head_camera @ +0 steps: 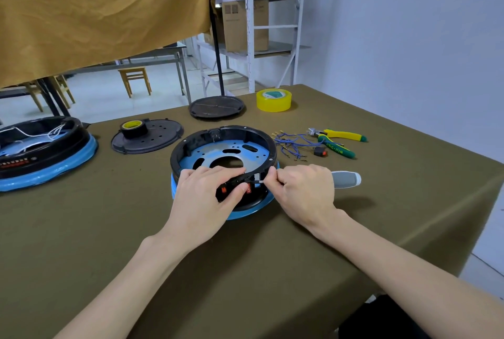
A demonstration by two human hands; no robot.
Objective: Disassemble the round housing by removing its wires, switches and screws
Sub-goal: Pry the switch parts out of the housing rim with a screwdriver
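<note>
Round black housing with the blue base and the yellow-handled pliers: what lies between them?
In the head view, between the round black housing and the yellow-handled pliers lies a tangle of loose blue wires and a small black-and-red switch on the olive tablecloth.

A yellow tape roll (273, 99) stands at the far edge of the olive worktop (109, 229), near a dark round lid (216, 107). Left of it, a smaller tape roll (133, 128) sits on a black disc (161, 137). Yellow-green pliers (341, 141) lie right; a grey handle (345, 179), perhaps a screwdriver's, lies nearer.
</note>
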